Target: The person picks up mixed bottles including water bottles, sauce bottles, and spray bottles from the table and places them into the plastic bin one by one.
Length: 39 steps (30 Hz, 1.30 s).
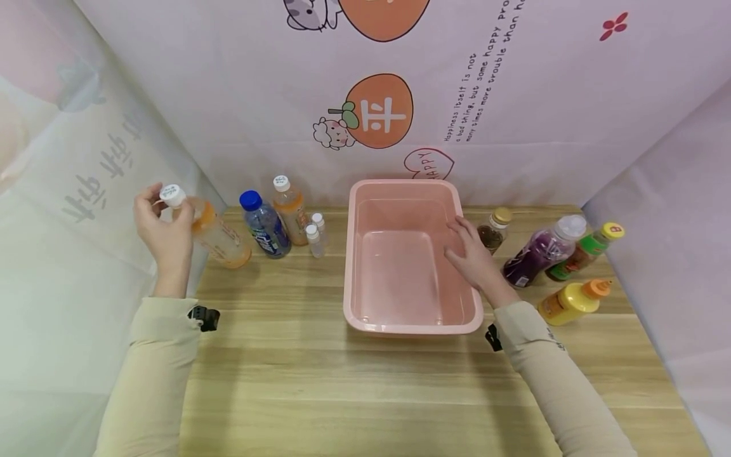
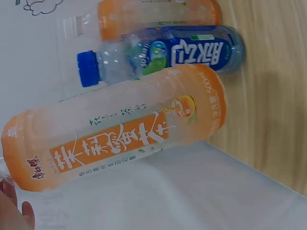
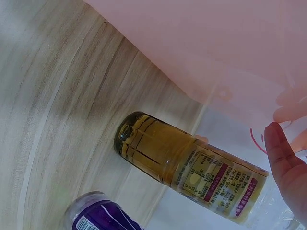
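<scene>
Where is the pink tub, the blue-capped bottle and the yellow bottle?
pink tub (image 1: pixel 412 330): head view, on its near rim.
blue-capped bottle (image 1: pixel 265 230): head view, on its label.
yellow bottle (image 1: pixel 568 303): head view, on its body.

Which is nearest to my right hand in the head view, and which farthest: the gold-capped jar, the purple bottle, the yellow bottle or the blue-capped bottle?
From the right hand, resting on the pink basin's right rim:
1. Gold-capped jar, just beyond the fingers.
2. Purple bottle, further right.
3. Yellow bottle, right and nearer the table's front.
4. Blue-capped bottle, across the basin on the left.
</scene>
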Motion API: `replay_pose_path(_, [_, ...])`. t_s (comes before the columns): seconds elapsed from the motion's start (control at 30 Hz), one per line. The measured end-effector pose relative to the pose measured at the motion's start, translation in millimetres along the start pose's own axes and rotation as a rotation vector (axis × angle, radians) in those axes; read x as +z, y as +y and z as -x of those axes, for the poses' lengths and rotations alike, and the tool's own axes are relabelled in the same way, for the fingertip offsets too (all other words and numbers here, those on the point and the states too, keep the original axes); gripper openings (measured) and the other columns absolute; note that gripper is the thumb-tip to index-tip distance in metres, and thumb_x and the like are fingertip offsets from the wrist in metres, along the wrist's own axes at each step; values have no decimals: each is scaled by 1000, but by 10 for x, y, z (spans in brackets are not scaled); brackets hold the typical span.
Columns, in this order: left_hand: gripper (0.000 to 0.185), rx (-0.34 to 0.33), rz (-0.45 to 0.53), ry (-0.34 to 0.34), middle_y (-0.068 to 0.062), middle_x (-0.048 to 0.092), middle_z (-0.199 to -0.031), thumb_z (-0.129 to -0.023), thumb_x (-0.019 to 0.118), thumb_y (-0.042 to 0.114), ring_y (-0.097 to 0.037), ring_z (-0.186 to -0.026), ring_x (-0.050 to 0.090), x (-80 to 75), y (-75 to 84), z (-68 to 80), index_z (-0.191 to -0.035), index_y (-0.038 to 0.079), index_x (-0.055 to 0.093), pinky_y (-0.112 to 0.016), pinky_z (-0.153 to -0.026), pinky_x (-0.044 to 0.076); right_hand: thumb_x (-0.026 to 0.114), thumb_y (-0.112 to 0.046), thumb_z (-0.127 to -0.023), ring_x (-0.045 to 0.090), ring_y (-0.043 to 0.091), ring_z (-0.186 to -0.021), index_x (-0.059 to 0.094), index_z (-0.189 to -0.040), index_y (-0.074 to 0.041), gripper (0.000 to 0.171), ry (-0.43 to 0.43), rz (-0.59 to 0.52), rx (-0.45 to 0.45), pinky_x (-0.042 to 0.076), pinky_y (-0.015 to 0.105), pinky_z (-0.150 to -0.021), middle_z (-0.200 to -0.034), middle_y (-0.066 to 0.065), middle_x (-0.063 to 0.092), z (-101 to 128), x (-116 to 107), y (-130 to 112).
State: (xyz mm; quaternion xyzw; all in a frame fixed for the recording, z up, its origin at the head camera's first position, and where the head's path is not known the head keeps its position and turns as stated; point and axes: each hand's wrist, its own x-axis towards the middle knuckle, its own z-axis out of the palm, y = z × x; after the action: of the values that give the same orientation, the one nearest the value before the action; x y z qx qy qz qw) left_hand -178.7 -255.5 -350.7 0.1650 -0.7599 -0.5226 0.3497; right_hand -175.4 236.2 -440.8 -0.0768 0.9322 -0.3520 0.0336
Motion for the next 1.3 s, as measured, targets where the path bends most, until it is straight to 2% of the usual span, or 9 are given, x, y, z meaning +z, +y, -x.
replay_pose_path(0.13, [44, 17, 11, -10, 15, 48, -109, -83, 63, 6, 3, -95, 44, 38, 97, 17, -125, 8, 51, -16, -95, 33, 51, -21, -93, 23, 45, -142, 32, -146, -5, 58, 2, -1, 0, 24, 63, -113, -160, 12, 14, -2, 1, -1])
replay_pose_path(0.3, [44, 70, 40, -21, 17, 47, -106, -84, 63, 5, 2, -94, 44, 108, 218, 68, -125, 4, 51, -16, -94, 33, 50, -23, -94, 22, 43, -143, 33, -146, -5, 58, -4, -7, 4, 24, 62, -114, -160, 12, 13, -3, -1, 1])
replay_pose_path(0.6, [44, 161, 85, -78, 18, 47, -105, -83, 64, 7, 1, -92, 45, 253, 349, 178, -125, -2, 52, -18, -91, 34, 49, -23, -94, 23, 47, -141, 36, -144, -5, 55, -3, -3, 7, 23, 65, -112, -160, 11, 13, 10, -8, 6])
replay_pose_path(0.8, [42, 222, 73, -136, 7, 52, -109, -83, 64, 6, 3, -92, 44, 355, 416, 242, -123, 0, 54, -19, -89, 36, 51, -20, -94, 24, 47, -141, 39, -141, -3, 52, 8, -9, 8, 24, 65, -112, -160, 12, 13, 10, -3, 19])
replay_pose_path(1.0, [43, 269, 62, -192, -1, 55, -114, -83, 64, 5, 5, -93, 44, 469, 505, 296, -123, -3, 53, -21, -90, 36, 51, -19, -93, 25, 46, -140, 38, -142, -2, 54, 19, -11, -3, 25, 64, -112, -159, 13, 15, -1, 12, 23])
replay_pose_path(1.17, [43, 269, 79, -258, -11, 52, -121, -84, 63, 5, 2, -94, 43, 579, 624, 341, -125, -1, 52, -20, -90, 36, 50, -21, -93, 25, 45, -141, 35, -144, -3, 56, 12, -16, 1, 25, 63, -112, -159, 13, 15, -8, 9, 17])
replay_pose_path(1.3, [44, 311, 81, -285, -14, 51, -122, -84, 64, 5, -2, -95, 43, 680, 732, 362, -126, -3, 52, -20, -91, 36, 49, -23, -94, 25, 44, -141, 35, -144, -3, 56, -2, -11, 5, 25, 62, -113, -160, 12, 14, -15, 7, 11])
